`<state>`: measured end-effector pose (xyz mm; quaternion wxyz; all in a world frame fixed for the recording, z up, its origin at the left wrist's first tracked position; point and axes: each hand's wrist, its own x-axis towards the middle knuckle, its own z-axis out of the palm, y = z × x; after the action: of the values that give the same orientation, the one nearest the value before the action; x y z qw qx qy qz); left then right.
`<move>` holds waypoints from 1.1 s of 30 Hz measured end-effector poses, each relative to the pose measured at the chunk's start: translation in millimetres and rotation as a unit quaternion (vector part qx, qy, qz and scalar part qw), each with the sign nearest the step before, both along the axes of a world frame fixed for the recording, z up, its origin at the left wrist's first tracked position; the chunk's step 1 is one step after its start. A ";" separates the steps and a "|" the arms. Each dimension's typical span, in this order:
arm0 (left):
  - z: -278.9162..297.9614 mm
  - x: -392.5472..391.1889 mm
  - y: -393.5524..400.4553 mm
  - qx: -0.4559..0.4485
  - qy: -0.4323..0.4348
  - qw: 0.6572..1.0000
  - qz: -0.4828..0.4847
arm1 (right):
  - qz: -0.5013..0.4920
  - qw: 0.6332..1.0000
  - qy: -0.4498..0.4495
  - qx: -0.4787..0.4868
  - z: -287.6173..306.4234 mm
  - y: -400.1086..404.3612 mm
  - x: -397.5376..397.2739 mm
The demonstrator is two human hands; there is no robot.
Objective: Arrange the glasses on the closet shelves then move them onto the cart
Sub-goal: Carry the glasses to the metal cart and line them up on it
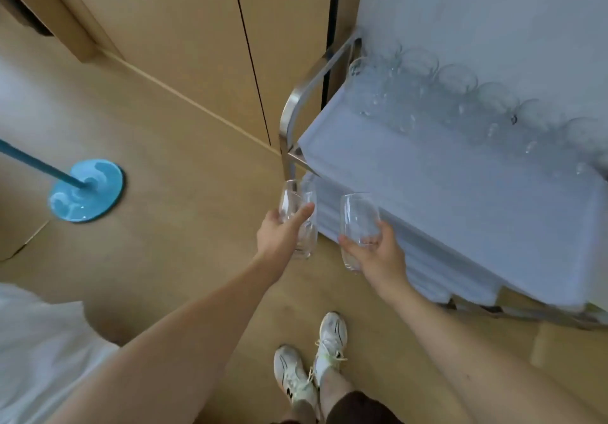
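Observation:
My left hand [283, 232] grips clear glasses [297, 206], two as far as I can tell, held upright just left of the cart's front corner. My right hand [378, 252] holds another clear glass [358, 219] by its base; a second glass seems to hang below the palm. The cart [460, 213] has a pale grey top tray, and a row of several clear glasses [460, 94] stands along its far edge by the wall. Both hands are at the cart's near left side, below the level of the top tray.
A metal handle [309, 91] curves up at the cart's left end. Closed wooden closet doors [184, 28] stand behind. A blue round stand base [86, 190] with a pole sits on the wooden floor at left. My feet in white shoes [312, 367] are below.

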<state>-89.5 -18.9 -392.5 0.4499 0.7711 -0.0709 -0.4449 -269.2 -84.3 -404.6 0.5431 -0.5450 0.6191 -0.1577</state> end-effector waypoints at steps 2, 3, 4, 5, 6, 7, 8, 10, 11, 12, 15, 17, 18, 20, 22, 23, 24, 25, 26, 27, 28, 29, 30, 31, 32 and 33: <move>-18.4 -5.6 -0.2 0.028 0.010 1.000 0.008 | 0.007 1.000 0.004 0.026 -19.4 -1.2 -7.1; -27.2 -7.7 -1.2 0.039 0.020 0.999 0.012 | 0.009 0.999 -0.001 0.042 -27.3 -2.1 -10.3; -35.1 -9.6 -3.3 0.051 0.028 0.998 0.012 | 0.010 0.998 -0.009 0.058 -37.6 -3.4 -12.7; -43.7 -11.7 -5.3 0.065 0.034 0.997 0.011 | 0.011 0.997 -0.011 0.078 -46.5 -3.8 -15.5; -52.0 -13.3 -8.5 0.075 0.036 0.996 0.010 | 0.008 0.996 -0.015 0.090 -56.6 -5.1 -18.0; -59.3 -14.1 -12.5 0.084 0.037 0.996 0.010 | 0.007 0.995 -0.017 0.101 -64.5 -7.1 -19.4; -66.5 -15.0 -16.6 0.092 0.040 0.995 0.013 | 0.007 0.994 -0.020 0.104 -74.2 -9.7 -20.9; -79.0 -17.9 -24.5 0.105 0.041 0.993 0.021 | 0.003 0.995 -0.018 0.100 -92.7 -16.0 -22.7; -82.9 -19.6 -29.6 0.105 0.044 0.993 0.020 | -0.001 0.995 -0.018 0.097 -100.4 -19.4 -23.2; -89.8 -21.1 -33.8 0.108 0.047 0.993 0.019 | -0.005 0.995 -0.021 0.096 -109.0 -22.0 -23.9; -107.3 -24.8 -47.1 0.107 0.066 0.992 0.020 | -0.031 0.992 -0.032 0.114 -124.4 -30.9 -24.2; -119.9 -26.3 -54.3 0.105 0.087 0.990 0.028 | -0.049 0.990 -0.041 0.127 -133.6 -37.0 -24.8; -126.3 -27.0 -57.2 0.104 0.096 0.990 0.028 | -0.058 0.989 -0.043 0.127 -140.8 -39.9 -25.6; -141.3 -28.2 -61.3 0.104 0.103 0.989 0.017 | -0.079 0.987 -0.044 0.131 -154.6 -46.1 -27.1; -157.3 -28.2 -63.6 0.103 0.112 0.988 0.007 | -0.096 0.984 -0.052 0.139 -169.3 -50.7 -28.2; -165.0 -28.2 -64.5 0.102 0.116 0.988 0.005 | -0.103 0.983 -0.057 0.140 -176.6 -51.7 -28.8; -173.3 -27.7 -65.2 0.096 0.123 0.988 0.006 | -0.107 0.983 -0.063 0.138 -185.2 -52.0 -29.0; -182.4 -27.0 -65.9 0.086 0.131 0.988 0.011 | -0.109 0.982 -0.068 0.136 -193.3 -51.6 -27.7; -191.7 -26.2 -66.0 0.075 0.140 0.987 0.015 | -0.113 0.982 -0.073 0.134 -202.0 -50.4 -25.7; -200.6 -25.3 -66.8 0.066 0.148 0.987 0.015 | -0.122 0.981 -0.079 0.130 -209.6 -50.0 -22.9; -210.1 -24.1 -67.9 0.056 0.153 0.987 0.008 | -0.132 0.980 -0.085 0.125 -216.8 -50.4 -20.0; -220.0 -22.7 -69.3 0.044 0.155 0.987 -0.001 | -0.139 0.979 -0.090 0.117 -222.8 -52.0 -17.0; -229.9 -20.6 -71.3 0.029 0.157 0.987 -0.010 | -0.142 0.980 -0.091 0.104 -228.7 -55.2 -14.1; -238.3 -18.5 -73.7 0.013 0.159 0.987 -0.021 | -0.143 0.981 -0.092 0.089 -233.2 -59.2 -11.3; -246.2 -15.8 -77.0 -0.002 0.160 0.987 -0.031 | -0.148 0.982 -0.096 0.073 -237.5 -63.6 -9.1; -253.8 -12.8 -81.2 -0.018 0.158 0.986 -0.042 | -0.158 0.980 -0.105 0.054 -242.6 -68.8 -7.4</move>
<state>-102.3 -100.1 -646.3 0.4501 0.6793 -0.0390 -0.5783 -276.6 -153.2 -647.1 0.6019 -0.3907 0.6443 -0.2645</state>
